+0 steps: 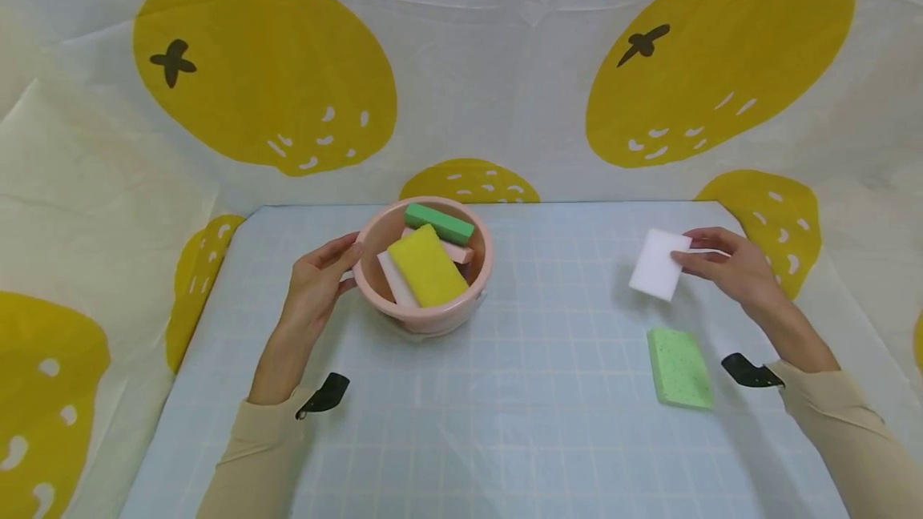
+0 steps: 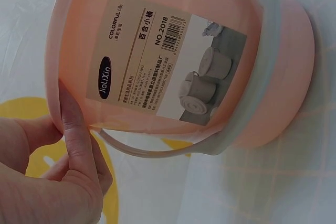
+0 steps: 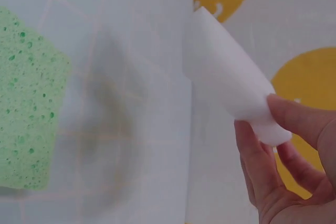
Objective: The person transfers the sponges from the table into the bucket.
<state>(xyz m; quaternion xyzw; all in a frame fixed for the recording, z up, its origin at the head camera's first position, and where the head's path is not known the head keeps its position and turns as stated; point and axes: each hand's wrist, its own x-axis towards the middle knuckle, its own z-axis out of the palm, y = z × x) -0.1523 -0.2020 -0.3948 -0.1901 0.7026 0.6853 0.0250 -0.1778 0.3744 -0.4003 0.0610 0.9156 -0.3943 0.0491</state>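
A pink bucket [image 1: 481, 287] stands at the back of the table, left of the middle. Inside it lie a yellow sponge [image 1: 429, 267], a green block [image 1: 438, 223], a white piece [image 1: 397, 279] and pink pieces partly hidden beneath. My left hand [image 1: 317, 279] pinches the bucket's rim on its left side; the left wrist view shows the thumb and fingers on that rim [image 2: 54, 77]. On the right, my right hand [image 1: 731, 263] holds a white sponge [image 1: 658, 264] above the table by its edge, between thumb and fingers. Below it a light green sponge [image 1: 680, 368] lies flat.
A pale blue checked cloth [image 1: 534, 423] covers the table. White sheeting with yellow fruit prints [image 1: 267, 62] rises behind and at both sides. The bucket's handle [image 2: 152, 153] hangs down, and a printed label [image 2: 168, 59] is on its wall.
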